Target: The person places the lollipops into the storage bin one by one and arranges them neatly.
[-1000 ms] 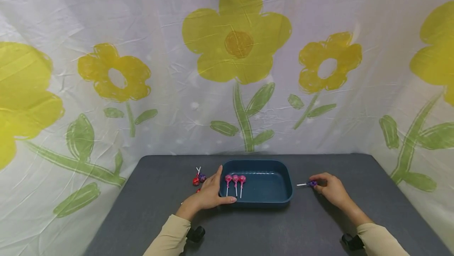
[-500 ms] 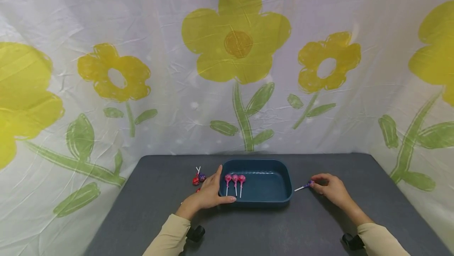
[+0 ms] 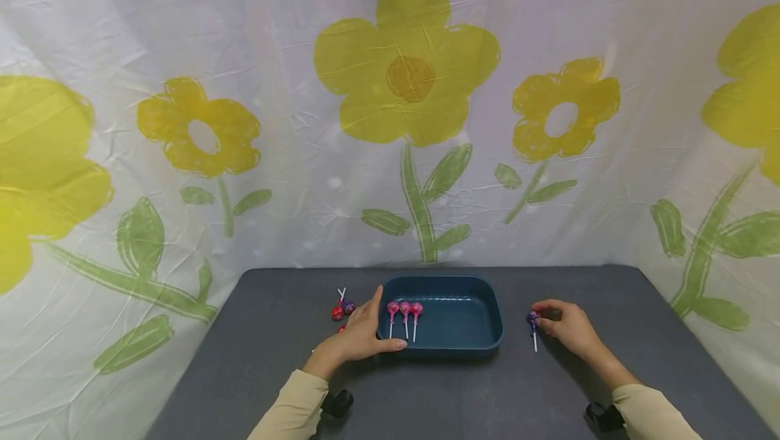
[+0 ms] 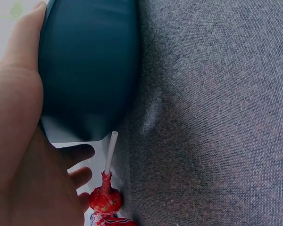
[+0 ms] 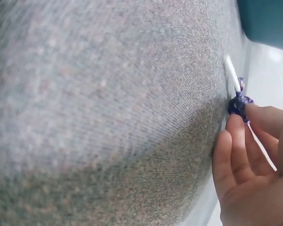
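A dark blue tray lies on the table, with three pink lollipops side by side in its left part. My left hand rests on the tray's left front corner, thumb along the front rim and index finger at the left side. My right hand is right of the tray and pinches a purple-wrapped lollipop by its head. Its white stick points toward the near side in the head view. A second white stick shows beside the fingers in the right wrist view; whether it belongs to another lollipop I cannot tell.
Left of the tray lie red lollipops and a purple one, partly hidden by my left hand. One red lollipop is close to the tray's end. A flowered curtain hangs behind the dark grey table.
The purple lollipop has turned in my right fingers, its stick swinging from pointing left at the tray to pointing toward the near edge. My left hand and the tray stay put.
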Available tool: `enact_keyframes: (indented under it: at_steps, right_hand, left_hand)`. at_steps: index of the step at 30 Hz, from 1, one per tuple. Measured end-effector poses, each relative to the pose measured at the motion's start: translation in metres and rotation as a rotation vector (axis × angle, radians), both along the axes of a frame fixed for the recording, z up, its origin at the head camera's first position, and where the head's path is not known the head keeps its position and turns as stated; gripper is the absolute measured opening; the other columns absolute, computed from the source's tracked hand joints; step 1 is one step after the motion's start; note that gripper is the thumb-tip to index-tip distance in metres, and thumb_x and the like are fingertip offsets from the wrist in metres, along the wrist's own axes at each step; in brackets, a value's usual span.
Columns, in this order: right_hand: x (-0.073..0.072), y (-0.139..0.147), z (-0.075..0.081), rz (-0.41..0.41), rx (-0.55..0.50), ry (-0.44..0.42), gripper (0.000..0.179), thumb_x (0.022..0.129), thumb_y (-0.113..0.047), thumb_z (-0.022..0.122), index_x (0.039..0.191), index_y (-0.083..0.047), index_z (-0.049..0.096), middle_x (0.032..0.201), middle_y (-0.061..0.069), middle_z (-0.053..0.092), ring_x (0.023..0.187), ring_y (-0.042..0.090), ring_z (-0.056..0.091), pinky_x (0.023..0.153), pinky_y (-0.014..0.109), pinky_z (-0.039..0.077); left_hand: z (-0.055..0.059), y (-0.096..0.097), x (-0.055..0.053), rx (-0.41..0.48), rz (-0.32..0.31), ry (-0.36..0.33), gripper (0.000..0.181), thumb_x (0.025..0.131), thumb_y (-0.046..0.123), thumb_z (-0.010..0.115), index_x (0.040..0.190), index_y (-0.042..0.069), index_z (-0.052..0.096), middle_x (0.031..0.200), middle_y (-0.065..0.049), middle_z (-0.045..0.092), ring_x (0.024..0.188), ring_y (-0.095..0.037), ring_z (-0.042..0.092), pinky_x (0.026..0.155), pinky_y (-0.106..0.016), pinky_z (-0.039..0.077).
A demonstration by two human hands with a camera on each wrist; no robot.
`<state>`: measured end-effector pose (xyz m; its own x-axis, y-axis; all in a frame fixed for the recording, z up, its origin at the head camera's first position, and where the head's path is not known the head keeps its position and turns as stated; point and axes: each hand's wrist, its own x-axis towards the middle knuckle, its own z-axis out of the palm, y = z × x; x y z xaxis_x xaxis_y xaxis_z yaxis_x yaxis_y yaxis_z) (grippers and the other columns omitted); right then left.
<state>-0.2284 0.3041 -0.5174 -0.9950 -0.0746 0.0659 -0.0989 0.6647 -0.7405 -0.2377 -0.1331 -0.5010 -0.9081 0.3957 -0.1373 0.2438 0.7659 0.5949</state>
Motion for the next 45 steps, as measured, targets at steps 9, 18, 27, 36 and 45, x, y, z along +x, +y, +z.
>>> enact_keyframes:
  at_steps: [9,18,27,36,45]
  right_hand:
    - [-0.001,-0.003,0.001,0.024,0.010,-0.003,0.032,0.091,-0.018,0.071,0.117,-0.001,0.070,0.106,0.019,0.073,0.067,0.003,0.058,0.058,0.024,0.050]
    - [-0.002,-0.001,-0.001,0.054,0.053,0.023,0.033,0.087,-0.020,0.075,0.115,-0.003,0.071,0.113,0.020,0.072,0.076,-0.001,0.060,0.061,0.022,0.049]
    - [-0.003,0.005,-0.002,0.069,-0.002,0.007,0.035,0.088,-0.021,0.075,0.117,-0.003,0.071,0.112,0.019,0.072,0.068,-0.001,0.058,0.059,0.023,0.051]
    - [-0.002,0.006,-0.003,0.059,-0.020,0.006,0.033,0.089,-0.021,0.073,0.116,-0.002,0.072,0.107,0.016,0.075,0.073,-0.001,0.062,0.061,0.024,0.053]
    - [-0.002,0.006,0.006,0.055,-0.096,0.016,0.036,0.091,-0.025,0.072,0.118,-0.002,0.070,0.105,0.016,0.074,0.074,0.001,0.062,0.061,0.028,0.053]
  left_hand:
    - [0.001,0.000,0.002,-0.003,0.019,-0.012,0.126,0.079,0.065,0.072,0.160,0.012,-0.008,0.165,-0.020,0.018,0.152,-0.043,0.019,0.119,-0.065,0.017]
    - [0.002,0.000,0.002,-0.014,0.005,0.002,0.127,0.078,0.068,0.070,0.159,0.010,-0.008,0.163,-0.023,0.020,0.150,-0.046,0.020,0.117,-0.067,0.020]
    - [0.004,0.000,0.002,-0.022,0.011,-0.009,0.127,0.077,0.069,0.070,0.160,0.012,-0.009,0.164,-0.022,0.021,0.150,-0.047,0.020,0.117,-0.067,0.021]
    - [0.003,0.000,0.001,-0.025,0.006,-0.007,0.126,0.079,0.068,0.069,0.160,0.012,-0.009,0.164,-0.021,0.019,0.151,-0.046,0.019,0.118,-0.066,0.020]
    - [0.003,-0.001,0.001,-0.016,-0.003,-0.006,0.126,0.079,0.068,0.069,0.160,0.012,-0.009,0.164,-0.022,0.019,0.151,-0.046,0.020,0.117,-0.066,0.021]
